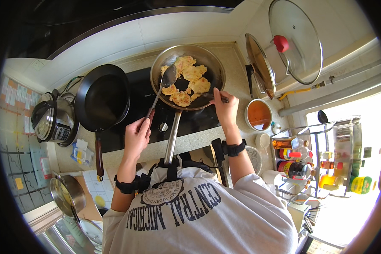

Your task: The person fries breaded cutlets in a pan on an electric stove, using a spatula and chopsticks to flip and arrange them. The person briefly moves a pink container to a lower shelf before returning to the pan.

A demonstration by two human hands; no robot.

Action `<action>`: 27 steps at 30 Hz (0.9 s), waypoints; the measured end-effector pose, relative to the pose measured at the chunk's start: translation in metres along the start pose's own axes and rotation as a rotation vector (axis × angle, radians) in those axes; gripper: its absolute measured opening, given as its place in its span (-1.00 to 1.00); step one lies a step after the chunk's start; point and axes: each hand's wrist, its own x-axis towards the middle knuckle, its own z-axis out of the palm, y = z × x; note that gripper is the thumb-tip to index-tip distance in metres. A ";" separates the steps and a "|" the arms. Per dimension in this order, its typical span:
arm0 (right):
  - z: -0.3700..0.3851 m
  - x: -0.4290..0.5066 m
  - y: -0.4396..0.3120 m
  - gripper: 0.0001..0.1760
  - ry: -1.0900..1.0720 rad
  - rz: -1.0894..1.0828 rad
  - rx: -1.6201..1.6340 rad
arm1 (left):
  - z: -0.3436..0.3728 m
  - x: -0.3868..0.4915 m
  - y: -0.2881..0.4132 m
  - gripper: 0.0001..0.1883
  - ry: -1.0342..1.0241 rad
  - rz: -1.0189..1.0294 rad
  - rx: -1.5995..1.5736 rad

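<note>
A stainless steel frying pan sits on the black cooktop, its long metal handle pointing towards me. Several lumpy yellow egg patties with reddish bits lie in a rough ring inside it. My left hand grips the brown handle of a metal turner. The turner's head is in the pan, against the patties on the left. At the pan's lower right rim, my right hand is closed on a thin dark utensil, perhaps chopsticks. Its far end reaches into the pan near a patty.
A black wok stands left of the pan, near an electric pressure cooker. On the right are a bowl of orange-brown liquid, a leaning glass lid, a hanging glass lid and a bottle rack. A steel pot sits lower left.
</note>
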 end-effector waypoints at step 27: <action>0.025 -0.007 0.007 -0.75 -0.237 0.152 0.278 | -0.006 -0.010 -0.007 -0.73 0.051 0.050 0.060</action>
